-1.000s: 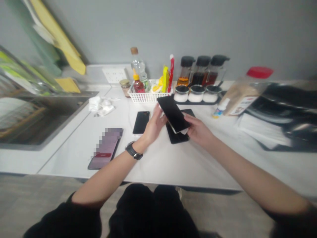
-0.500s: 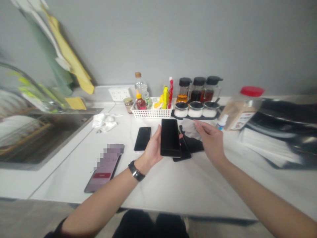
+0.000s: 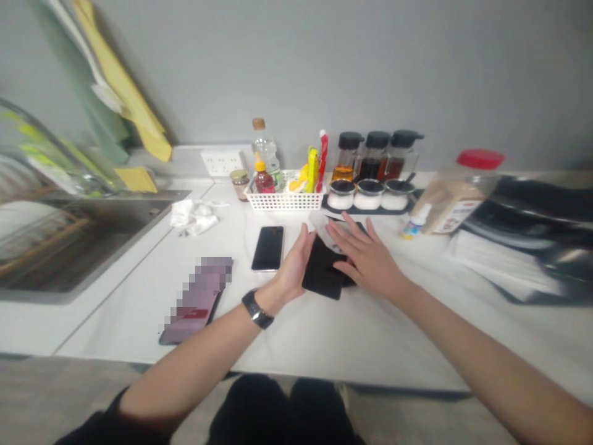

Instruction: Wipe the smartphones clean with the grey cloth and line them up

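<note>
My left hand (image 3: 293, 269) grips the left edge of a black phone (image 3: 321, 274), holding it low over the white counter (image 3: 352, 334). My right hand (image 3: 365, 258) lies flat on the phone's right side, fingers spread. Just beyond those fingers a pale cloth (image 3: 320, 222) peeks out, and I cannot tell whether the hand presses on it. A second dark phone (image 3: 348, 225) lies partly hidden under the right hand. A watch sits on my left wrist.
Left of my hands lie another black phone (image 3: 267, 248) and a lit phone (image 3: 197, 301). At the back stand a white basket (image 3: 285, 199) of bottles, three jars, a crumpled tissue (image 3: 194, 215), a small bottle (image 3: 414, 221) and a red-lidded jar (image 3: 456, 193). A sink (image 3: 69, 244) is at left, black cookware (image 3: 532, 210) at right.
The phone has come down from upright in my left hand to low over the counter. My right hand moved left from the cloth onto the phone.
</note>
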The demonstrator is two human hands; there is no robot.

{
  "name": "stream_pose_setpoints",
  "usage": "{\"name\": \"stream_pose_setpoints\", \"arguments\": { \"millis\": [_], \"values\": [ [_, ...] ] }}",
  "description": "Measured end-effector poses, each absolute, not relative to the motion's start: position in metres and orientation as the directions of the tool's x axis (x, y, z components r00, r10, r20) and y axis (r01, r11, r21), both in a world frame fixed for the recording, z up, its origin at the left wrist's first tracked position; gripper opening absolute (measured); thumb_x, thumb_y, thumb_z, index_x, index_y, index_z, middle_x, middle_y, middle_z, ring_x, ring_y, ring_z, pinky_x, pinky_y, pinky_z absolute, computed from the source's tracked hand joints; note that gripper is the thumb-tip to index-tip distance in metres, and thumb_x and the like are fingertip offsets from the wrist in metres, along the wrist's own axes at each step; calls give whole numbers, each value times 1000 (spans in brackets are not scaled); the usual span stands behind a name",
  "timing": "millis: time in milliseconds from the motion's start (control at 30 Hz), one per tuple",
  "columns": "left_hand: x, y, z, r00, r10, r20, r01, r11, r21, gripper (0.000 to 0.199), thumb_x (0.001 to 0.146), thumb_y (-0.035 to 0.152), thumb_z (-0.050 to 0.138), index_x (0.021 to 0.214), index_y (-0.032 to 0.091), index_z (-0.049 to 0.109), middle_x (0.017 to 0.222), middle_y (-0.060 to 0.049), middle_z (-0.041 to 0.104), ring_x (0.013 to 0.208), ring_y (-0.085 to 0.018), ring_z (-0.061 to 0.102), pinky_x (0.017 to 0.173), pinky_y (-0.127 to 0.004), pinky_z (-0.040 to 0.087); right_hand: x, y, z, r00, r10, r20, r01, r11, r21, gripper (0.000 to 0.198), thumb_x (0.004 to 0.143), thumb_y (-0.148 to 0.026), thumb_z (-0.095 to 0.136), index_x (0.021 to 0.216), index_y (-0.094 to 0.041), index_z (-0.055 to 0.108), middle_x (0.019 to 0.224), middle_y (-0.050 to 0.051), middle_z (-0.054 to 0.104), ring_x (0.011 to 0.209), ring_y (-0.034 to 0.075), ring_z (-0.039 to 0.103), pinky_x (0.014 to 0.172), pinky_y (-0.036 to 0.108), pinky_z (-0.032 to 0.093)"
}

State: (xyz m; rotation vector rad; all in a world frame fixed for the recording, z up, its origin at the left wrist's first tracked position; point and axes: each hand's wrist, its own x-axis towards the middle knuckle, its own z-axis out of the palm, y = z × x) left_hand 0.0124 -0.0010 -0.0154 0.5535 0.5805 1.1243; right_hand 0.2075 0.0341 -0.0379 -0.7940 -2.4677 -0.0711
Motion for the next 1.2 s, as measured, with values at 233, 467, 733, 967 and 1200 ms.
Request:
{"name": "stream_pose_setpoints", "arguments": {
  "millis": [233, 467, 733, 967, 1200],
  "values": [
    [9, -1, -12, 269, 915, -302, -593, 404, 697, 79, 107, 73, 41, 146, 10, 67, 123, -19, 82, 121, -36, 77, 114, -51, 56, 185, 9, -43, -841, 416, 346, 433, 901, -30, 118, 96, -88, 42, 176, -15, -6, 182, 20, 22, 173, 39, 16, 137, 73, 15],
    [3, 1, -3, 310, 936, -166, -636, 334, 696, 68, 114, 61, 31, 152, 14, 64, 132, -16, 80, 124, -33, 76, 116, -49, 55, 206, 32, -43, -739, 563, 370, 596, 802, -31, 106, 103, -76, 47, 176, -22, -8, 183, 17, 22, 173, 41, 9, 134, 78, 12],
    [1, 3, -15, 282, 915, -289, -612, 404, 680, 82, 107, 76, 37, 150, 12, 65, 124, -17, 82, 122, -35, 77, 113, -47, 56, 185, 6, -47, -859, 378, 345, 362, 925, -110, 123, 92, -93, 39, 176, -15, -5, 181, 23, 25, 171, 39, 24, 137, 72, 11],
    [-2, 4, -4, 370, 918, -146, -626, 362, 691, 70, 113, 63, 31, 156, 16, 62, 131, -15, 80, 120, -32, 78, 113, -46, 56, 208, 32, -39, -771, 493, 403, 503, 860, -89, 94, 107, -74, 36, 177, -22, 2, 179, 20, 33, 167, 37, 35, 136, 74, 9],
    [5, 3, -20, 332, 896, -294, -632, 443, 636, 79, 109, 73, 35, 148, 11, 66, 124, -17, 81, 114, -31, 79, 111, -43, 57, 189, -7, -51, -824, 426, 373, 435, 898, -65, 113, 99, -87, 37, 177, -12, 5, 175, 26, 40, 166, 37, 39, 137, 68, 18]
  ]
}}
